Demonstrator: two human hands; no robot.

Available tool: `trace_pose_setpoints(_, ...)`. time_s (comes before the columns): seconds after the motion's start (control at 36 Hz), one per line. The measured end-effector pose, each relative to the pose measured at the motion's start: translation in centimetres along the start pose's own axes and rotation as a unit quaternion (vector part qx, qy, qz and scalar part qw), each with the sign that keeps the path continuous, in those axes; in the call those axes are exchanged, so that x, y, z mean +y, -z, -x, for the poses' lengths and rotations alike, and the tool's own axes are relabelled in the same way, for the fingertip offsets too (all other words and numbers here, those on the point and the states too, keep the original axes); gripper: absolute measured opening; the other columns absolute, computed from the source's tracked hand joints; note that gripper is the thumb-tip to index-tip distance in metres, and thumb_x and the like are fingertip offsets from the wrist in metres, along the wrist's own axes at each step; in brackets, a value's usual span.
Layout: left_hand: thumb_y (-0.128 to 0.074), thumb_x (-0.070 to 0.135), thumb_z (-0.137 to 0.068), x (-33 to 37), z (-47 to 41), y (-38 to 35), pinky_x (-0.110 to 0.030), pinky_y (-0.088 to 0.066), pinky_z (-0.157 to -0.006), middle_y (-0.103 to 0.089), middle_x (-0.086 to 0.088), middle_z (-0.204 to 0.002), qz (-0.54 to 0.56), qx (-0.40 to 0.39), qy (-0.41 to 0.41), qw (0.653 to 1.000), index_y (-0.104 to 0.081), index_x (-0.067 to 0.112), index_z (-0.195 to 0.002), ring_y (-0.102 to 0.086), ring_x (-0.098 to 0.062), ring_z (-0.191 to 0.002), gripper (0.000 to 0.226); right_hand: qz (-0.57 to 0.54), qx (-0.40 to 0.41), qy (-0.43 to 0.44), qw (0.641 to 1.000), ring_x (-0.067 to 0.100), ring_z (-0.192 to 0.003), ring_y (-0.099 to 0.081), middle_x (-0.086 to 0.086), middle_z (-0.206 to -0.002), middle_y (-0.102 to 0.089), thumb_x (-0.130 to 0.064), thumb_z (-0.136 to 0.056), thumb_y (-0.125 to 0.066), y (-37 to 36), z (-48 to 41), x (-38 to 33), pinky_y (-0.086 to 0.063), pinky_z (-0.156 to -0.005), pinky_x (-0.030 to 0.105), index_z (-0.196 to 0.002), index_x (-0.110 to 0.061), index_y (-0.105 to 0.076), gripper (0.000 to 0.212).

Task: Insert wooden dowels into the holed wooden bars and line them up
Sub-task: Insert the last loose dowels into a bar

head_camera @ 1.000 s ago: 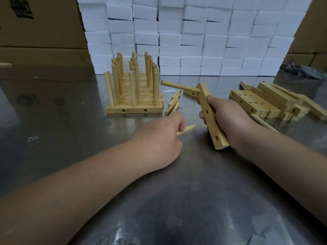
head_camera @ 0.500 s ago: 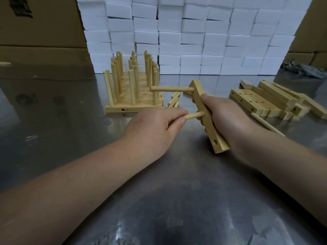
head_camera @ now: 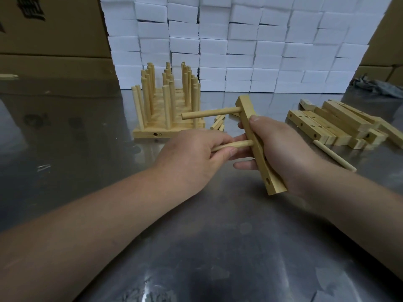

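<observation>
My right hand (head_camera: 281,147) grips a holed wooden bar (head_camera: 259,149), held tilted above the table. One dowel (head_camera: 209,113) sticks out leftward from the bar's top hole. My left hand (head_camera: 192,158) pinches a second dowel (head_camera: 235,145), whose tip meets the bar's middle hole. An empty hole shows near the bar's lower end. Behind stand finished bars (head_camera: 168,134) lined up side by side with upright dowels.
A pile of bare holed bars (head_camera: 331,125) lies at the right, with a loose dowel (head_camera: 333,155) in front of it. A few loose dowels (head_camera: 218,123) lie beside the finished set. White foam blocks (head_camera: 239,40) and cardboard boxes (head_camera: 48,31) wall the back of the steel table (head_camera: 218,247).
My left hand lifted a dowel off the table and brought it right to the bar's middle hole. The bar in my right hand tipped a little more upright.
</observation>
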State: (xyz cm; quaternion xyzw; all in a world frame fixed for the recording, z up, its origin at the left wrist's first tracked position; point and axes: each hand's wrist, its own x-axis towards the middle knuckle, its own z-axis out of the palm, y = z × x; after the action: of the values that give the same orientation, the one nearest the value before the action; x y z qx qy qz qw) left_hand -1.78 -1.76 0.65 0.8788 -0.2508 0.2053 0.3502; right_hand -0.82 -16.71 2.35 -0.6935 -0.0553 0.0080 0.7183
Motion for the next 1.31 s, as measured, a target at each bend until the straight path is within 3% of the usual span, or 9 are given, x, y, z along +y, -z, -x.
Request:
trace_pose_setpoints(0.28, -0.050, 0.033, -0.089, 0.0, 0.0, -0.1, -0.020, -0.027, -0.047, -0.043, 0.010, -0.048, 0.067, -0.044, 0.055, 0.995, -0.056, 0.035, -0.056, -0.040, -0.005, -0.053, 0.034, 0.043, -0.002, 0.035, 0.998, 0.018, -0.058, -0.068, -0.002, -0.057, -0.065, -0.028, -0.101, -0.034, -0.3, 0.4, 0.2, -0.057, -0.053, 0.026, -0.093, -0.018, -0.056, 0.025)
trace_pose_setpoints(0.47, -0.052, 0.029, -0.091, 0.0, -0.1, -0.3, -0.010, -0.027, -0.040, -0.041, 0.018, -0.034, 0.151, -0.046, 0.117, 0.981, -0.063, 0.027, -0.064, -0.041, 0.004, -0.040, 0.030, 0.079, 0.012, 0.054, 0.995, 0.017, -0.053, -0.064, 0.003, -0.061, -0.064, -0.027, -0.101, -0.034, -0.8, 0.5, 0.2, -0.056, -0.053, 0.028, -0.093, -0.016, -0.054, 0.024)
trace_pose_setpoints(0.64, -0.051, 0.038, -0.090, 0.0, -0.5, -0.6, -0.012, -0.030, -0.044, -0.048, 0.016, -0.042, 0.168, -0.021, 0.138, 0.976, -0.065, 0.029, -0.066, -0.042, 0.001, -0.041, 0.030, 0.124, 0.019, 0.089, 0.988, 0.015, -0.047, -0.058, 0.007, -0.080, -0.067, -0.028, -0.101, -0.034, -0.4, 0.5, -0.1, -0.053, -0.053, 0.028, -0.094, -0.019, -0.057, 0.026)
trace_pose_setpoints(0.78, -0.035, 0.036, -0.097, -0.5, -1.1, -0.2, -0.023, -0.044, -0.060, -0.064, 0.006, -0.072, 0.229, 0.027, 0.183, 0.956, -0.063, 0.025, -0.084, -0.053, -0.007, -0.057, 0.033, 0.133, 0.100, 0.105, 0.980, 0.012, -0.041, -0.054, 0.002, -0.082, -0.069, -0.030, -0.100, -0.033, 0.5, -0.3, -0.3, -0.049, -0.045, 0.022, -0.094, -0.020, -0.055, 0.025)
trace_pose_setpoints(0.86, -0.032, 0.027, -0.098, -1.1, -1.3, -0.4, -0.025, -0.042, -0.077, -0.058, 0.014, -0.088, 0.177, 0.016, 0.152, 0.972, -0.060, 0.031, -0.092, -0.050, -0.009, -0.080, 0.029, 0.086, 0.164, 0.057, 0.981, 0.010, -0.038, -0.053, -0.002, -0.060, -0.068, -0.033, -0.099, -0.030, 1.8, -1.3, -0.7, -0.051, -0.044, 0.021, -0.104, -0.018, -0.054, 0.029)
trace_pose_setpoints(0.94, -0.035, 0.025, -0.098, -1.4, -1.7, -0.9, -0.004, -0.020, -0.089, -0.047, 0.007, -0.132, 0.028, -0.071, 0.088, 0.993, -0.049, 0.022, -0.130, -0.034, -0.003, -0.118, 0.036, -0.021, 0.209, -0.008, 0.978, 0.008, -0.030, -0.047, -0.007, -0.036, -0.054, -0.036, -0.100, -0.033, 2.6, -2.0, -1.0, -0.046, -0.038, 0.018, -0.104, -0.016, -0.052, 0.027)
trace_pose_setpoints(1.0, -0.038, 0.033, -0.096, -1.6, -1.8, -1.6, -0.015, -0.011, -0.102, -0.030, 0.006, -0.148, -0.107, -0.163, 0.057, 0.979, -0.038, 0.020, -0.139, -0.019, -0.008, -0.135, 0.045, -0.057, 0.222, -0.032, 0.973, 0.008, -0.030, -0.045, -0.005, -0.036, -0.054, -0.036, -0.099, -0.036, 2.6, -2.1, -0.8, -0.045, -0.037, 0.017, -0.091, -0.015, -0.051, 0.026)
trace_pose_setpoints(1.11, -0.036, 0.044, -0.094, -1.5, -1.7, -2.0, -0.035, -0.030, -0.101, -0.047, 0.001, -0.130, -0.210, -0.202, 0.055, 0.955, -0.050, 0.018, -0.122, -0.035, -0.020, -0.124, 0.041, -0.080, 0.208, -0.058, 0.973, 0.011, -0.040, -0.046, 0.004, -0.059, -0.063, -0.034, -0.099, -0.038, 1.9, -2.2, 0.1, -0.043, -0.038, 0.019, -0.084, -0.015, -0.051, 0.028)
trace_pose_setpoints(1.31, -0.051, 0.033, -0.089, -1.0, -1.6, -1.6, -0.030, -0.042, -0.078, -0.058, 0.006, -0.096, -0.167, -0.074, 0.070, 0.981, -0.061, 0.024, -0.093, -0.050, -0.016, -0.095, 0.013, -0.121, 0.179, -0.062, 0.974, 0.010, -0.040, -0.045, 0.006, -0.060, -0.061, -0.019, -0.095, -0.045, 2.0, -2.4, 0.1, -0.041, -0.039, 0.018, -0.084, -0.008, -0.054, 0.018)
